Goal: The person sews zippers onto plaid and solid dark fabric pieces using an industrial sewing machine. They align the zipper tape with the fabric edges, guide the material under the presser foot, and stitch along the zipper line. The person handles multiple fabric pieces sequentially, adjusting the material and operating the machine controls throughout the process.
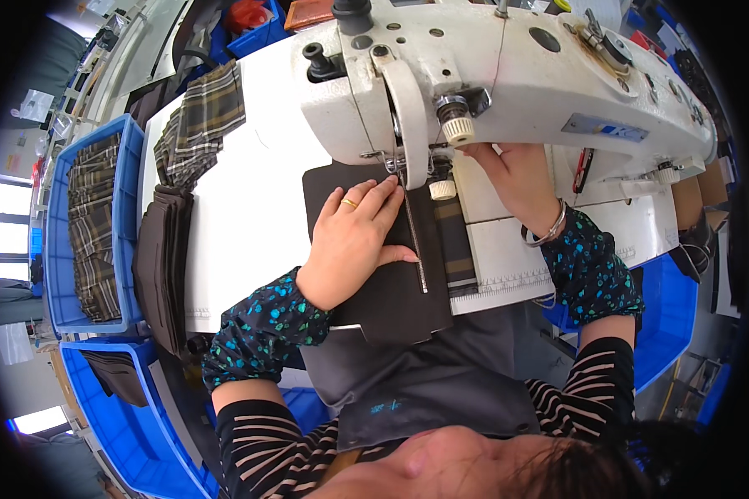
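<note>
A white sewing machine (491, 91) stands over a white work table. Under its needle area (398, 170) lies a dark brown fabric panel (383, 299) with a narrow slit-like line running down it. A plaid fabric strip (458, 249) shows along the panel's right side. My left hand (354, 229) lies flat on the panel, fingers stretched toward the presser foot and thumb spread beside the line. My right hand (516, 179) reaches below the machine's arm, right of the needle area. The machine hides most of its fingertips, so what they touch cannot be made out.
Cut plaid pieces (204, 116) lie at the table's far left, with stacked dark panels (162, 266) nearer. A blue bin (129, 224) of plaid pieces and another blue bin (154, 449) stand further left. A red-and-black cutter (583, 170) lies right of my right hand.
</note>
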The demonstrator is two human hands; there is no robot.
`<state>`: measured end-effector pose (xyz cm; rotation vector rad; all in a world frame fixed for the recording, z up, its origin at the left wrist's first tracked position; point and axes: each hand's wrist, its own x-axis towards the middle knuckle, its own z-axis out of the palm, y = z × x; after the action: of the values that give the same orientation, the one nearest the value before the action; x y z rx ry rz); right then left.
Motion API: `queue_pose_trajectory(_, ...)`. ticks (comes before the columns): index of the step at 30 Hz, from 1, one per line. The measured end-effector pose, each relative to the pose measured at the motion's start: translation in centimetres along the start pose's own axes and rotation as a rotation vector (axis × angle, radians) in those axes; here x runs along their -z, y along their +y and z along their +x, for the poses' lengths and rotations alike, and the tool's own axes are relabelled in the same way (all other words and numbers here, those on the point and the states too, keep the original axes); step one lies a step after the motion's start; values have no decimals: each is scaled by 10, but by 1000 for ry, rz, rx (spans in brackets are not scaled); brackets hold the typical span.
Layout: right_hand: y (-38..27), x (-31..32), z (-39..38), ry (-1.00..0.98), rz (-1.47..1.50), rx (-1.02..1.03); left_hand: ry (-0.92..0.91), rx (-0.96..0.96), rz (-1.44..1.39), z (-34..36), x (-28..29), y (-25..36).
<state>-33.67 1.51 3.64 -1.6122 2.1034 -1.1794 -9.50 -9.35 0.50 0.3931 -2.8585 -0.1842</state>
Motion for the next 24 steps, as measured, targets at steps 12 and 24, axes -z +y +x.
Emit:
queue_pose_trajectory(12, 9, -40, -34, -276, -437, 618, 34, 24, -27, -4, -3, 0)
queue_pose_trajectory(24, 11, -40, -29, -239, -440, 615, 39, 26, -48, 2, -4, -7)
